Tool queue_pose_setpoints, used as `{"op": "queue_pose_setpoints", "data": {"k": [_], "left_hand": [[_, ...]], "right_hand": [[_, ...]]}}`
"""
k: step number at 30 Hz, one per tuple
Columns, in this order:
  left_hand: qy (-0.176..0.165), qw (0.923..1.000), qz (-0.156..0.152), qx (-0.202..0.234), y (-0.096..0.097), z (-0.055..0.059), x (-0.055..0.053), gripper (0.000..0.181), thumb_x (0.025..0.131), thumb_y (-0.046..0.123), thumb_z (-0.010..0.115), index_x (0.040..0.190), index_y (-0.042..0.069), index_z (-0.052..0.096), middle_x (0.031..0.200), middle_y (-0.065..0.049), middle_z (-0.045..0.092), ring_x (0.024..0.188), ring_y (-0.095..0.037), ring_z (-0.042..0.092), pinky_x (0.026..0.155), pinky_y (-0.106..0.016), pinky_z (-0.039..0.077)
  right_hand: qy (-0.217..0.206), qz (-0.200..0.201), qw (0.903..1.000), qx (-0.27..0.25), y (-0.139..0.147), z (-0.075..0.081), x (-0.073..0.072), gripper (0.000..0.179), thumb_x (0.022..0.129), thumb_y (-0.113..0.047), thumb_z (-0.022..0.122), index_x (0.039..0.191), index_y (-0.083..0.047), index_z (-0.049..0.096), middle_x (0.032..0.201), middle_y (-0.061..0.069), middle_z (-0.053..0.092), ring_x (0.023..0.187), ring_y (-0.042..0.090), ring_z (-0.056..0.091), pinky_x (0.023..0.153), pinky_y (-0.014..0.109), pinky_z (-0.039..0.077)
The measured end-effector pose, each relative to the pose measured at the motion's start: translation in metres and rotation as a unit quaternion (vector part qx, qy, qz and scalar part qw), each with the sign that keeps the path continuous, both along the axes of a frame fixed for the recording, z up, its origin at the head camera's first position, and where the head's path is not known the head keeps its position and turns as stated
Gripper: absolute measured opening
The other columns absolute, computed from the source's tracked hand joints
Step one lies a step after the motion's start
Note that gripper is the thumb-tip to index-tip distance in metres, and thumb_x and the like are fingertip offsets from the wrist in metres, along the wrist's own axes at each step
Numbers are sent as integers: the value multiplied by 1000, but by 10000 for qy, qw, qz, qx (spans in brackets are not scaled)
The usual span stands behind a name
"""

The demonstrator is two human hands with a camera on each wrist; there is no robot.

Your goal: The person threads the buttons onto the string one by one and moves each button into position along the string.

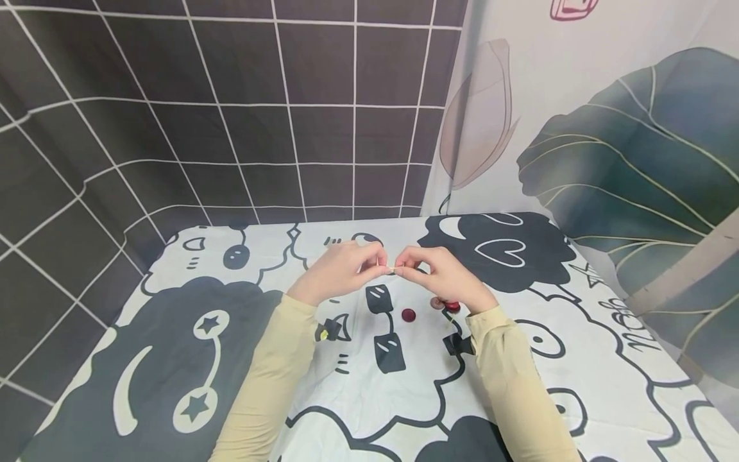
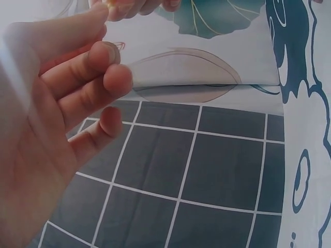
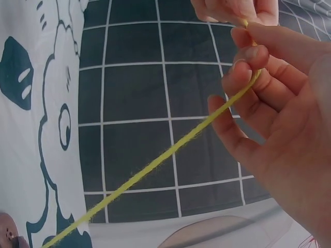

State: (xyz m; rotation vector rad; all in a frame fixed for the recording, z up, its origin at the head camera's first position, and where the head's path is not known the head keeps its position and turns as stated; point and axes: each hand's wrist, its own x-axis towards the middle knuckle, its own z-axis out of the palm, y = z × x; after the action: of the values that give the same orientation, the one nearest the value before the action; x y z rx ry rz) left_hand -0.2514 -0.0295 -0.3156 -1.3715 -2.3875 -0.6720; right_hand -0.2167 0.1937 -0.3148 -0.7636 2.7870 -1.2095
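Observation:
A strand of fuzzy yellow yarn [image 3: 173, 148] runs up through the fingers of my right hand [image 3: 289, 88] and slants away to the lower left in the right wrist view. My left hand [image 1: 346, 268] and right hand [image 1: 437, 266] meet above the cloth, fingertips almost together. Between thumb and forefinger the right hand pinches the yarn. The left hand [image 2: 62, 98] pinches its short end, while its other fingers curl loosely. Only a speck of the yarn shows at the top of the left wrist view.
A dark red button [image 1: 408, 315] lies on the patterned cloth [image 1: 369, 398]. Beside the right wrist sit a brownish button [image 1: 437, 303] and a red button [image 1: 453, 307]. A small yellow bit [image 1: 324, 335] shows by the left sleeve. A dark gridded curtain [image 1: 242, 128] hangs behind.

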Motion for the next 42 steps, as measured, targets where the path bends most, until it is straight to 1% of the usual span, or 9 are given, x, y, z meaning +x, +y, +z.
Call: {"op": "queue_pose_setpoints", "data": {"k": [6, 9, 13, 22, 27, 32, 37, 40, 42], "left_hand": [[-1073, 9924, 110, -584, 0, -2, -4, 26, 89, 33, 68, 103, 14, 58, 72, 6, 59, 62, -6, 50, 61, -20, 41], [-1619, 9827, 270, -863, 1, -4, -7, 36, 89, 37, 67, 115, 15, 55, 87, 3, 65, 75, -10, 59, 72, -25, 48], [-2009, 9739, 246, -1031, 3, -9, -11, 42, 90, 36, 66, 123, 12, 55, 107, -4, 67, 100, -18, 63, 91, -34, 49], [-1756, 9750, -395, -1303, 21, -30, -18, 32, 91, 27, 65, 115, 7, 63, 111, -6, 67, 107, -23, 65, 95, -33, 49], [-1729, 9703, -622, -1575, 29, -40, -17, 30, 90, 25, 65, 114, 7, 65, 116, -5, 67, 106, -23, 65, 96, -34, 47], [-1440, 9677, -908, -1862, 37, -51, -17, 27, 90, 25, 65, 112, 9, 68, 114, -2, 67, 103, -19, 64, 96, -30, 47], [-1703, 9545, -1050, -2209, 46, -62, -14, 33, 90, 27, 65, 120, 13, 66, 121, 2, 66, 109, -15, 60, 100, -29, 44], [-1854, 9450, -1028, -2491, 51, -68, -11, 36, 90, 27, 66, 125, 16, 64, 127, 4, 63, 116, -15, 57, 105, -30, 41], [-1799, 9433, -1013, -2600, 53, -71, -9, 36, 89, 27, 67, 124, 16, 65, 127, 3, 63, 117, -15, 57, 105, -31, 41]], "right_hand": [[642, 82, 9973, 349, 3, 0, -2, 4, 92, -20, 64, 91, -17, 66, 73, -6, 60, 71, 8, 53, 61, 24, 43], [679, 133, 9969, 384, 5, 0, -3, 4, 92, -19, 64, 90, -17, 67, 72, -7, 60, 71, 7, 52, 61, 24, 41], [593, 133, 9973, 400, 8, -1, -4, 4, 92, -19, 64, 89, -18, 67, 72, -8, 60, 66, 7, 49, 56, 23, 39], [523, 344, 9969, 471, 15, 0, -5, 4, 92, -18, 64, 90, -16, 67, 76, -5, 63, 61, 6, 44, 56, 23, 38], [503, 469, 9966, 461, 17, 0, -6, 4, 92, -16, 63, 89, -17, 66, 76, -7, 64, 63, 6, 46, 58, 22, 39], [430, 547, 9966, 446, 18, 1, -6, 4, 92, -17, 63, 90, -15, 66, 76, -1, 64, 61, 5, 46, 57, 24, 39], [420, 579, 9958, 565, 19, 1, -6, 4, 92, -16, 63, 90, -15, 66, 77, 0, 64, 67, 6, 49, 60, 23, 41], [371, 634, 9955, 606, 20, 0, -6, 4, 93, -17, 63, 90, -16, 66, 76, -5, 60, 63, 7, 48, 58, 22, 41], [322, 671, 9953, 619, 21, -1, -7, 5, 93, -17, 63, 90, -16, 66, 74, -6, 59, 56, 7, 45, 55, 22, 40]]}}
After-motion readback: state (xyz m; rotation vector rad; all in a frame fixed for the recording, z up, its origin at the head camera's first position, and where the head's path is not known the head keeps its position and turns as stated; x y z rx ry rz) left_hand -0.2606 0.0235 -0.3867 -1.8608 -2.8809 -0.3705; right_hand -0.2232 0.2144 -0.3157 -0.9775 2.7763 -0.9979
